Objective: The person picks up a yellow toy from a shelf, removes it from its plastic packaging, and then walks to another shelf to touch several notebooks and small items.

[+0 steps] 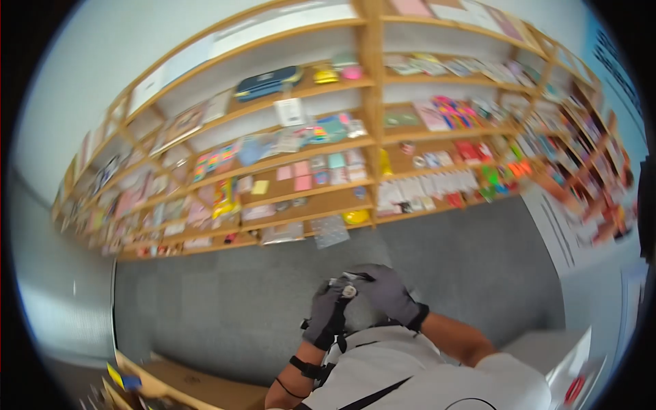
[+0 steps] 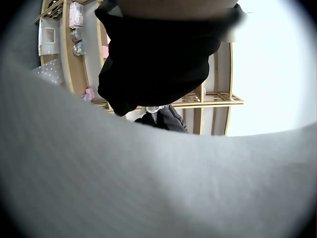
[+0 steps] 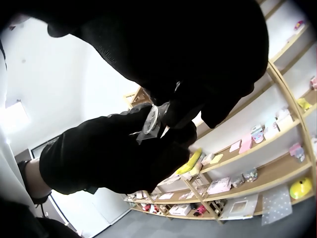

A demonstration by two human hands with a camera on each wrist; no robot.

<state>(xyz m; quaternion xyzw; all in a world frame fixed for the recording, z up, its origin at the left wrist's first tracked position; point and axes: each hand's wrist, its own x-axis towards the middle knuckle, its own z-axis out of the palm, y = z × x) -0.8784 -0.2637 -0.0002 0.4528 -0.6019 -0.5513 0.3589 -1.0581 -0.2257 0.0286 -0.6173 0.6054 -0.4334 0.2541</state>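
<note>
Both hands wear grey-and-black gloves and meet in front of the torso in the head view. My left hand [image 1: 326,313] grips a small clear packet [image 3: 144,130] with a pale ring-like object [image 3: 152,119] inside. Fingers of my right hand [image 1: 388,290] pinch the packet's other edge; in the right wrist view this hand [image 3: 198,54] is a dark shape above it. A small round whitish piece [image 1: 350,292] shows between the hands in the head view. The left wrist view is mostly blocked by grey cloth, with my left hand [image 2: 156,59] dark above it.
Wooden shelves [image 1: 374,102] with stationery and small packaged goods stretch across the far side. Grey floor [image 1: 225,294] lies between them and me. A cardboard-coloured surface [image 1: 198,383] stands at the lower left, and a white panel [image 1: 557,239] at the right.
</note>
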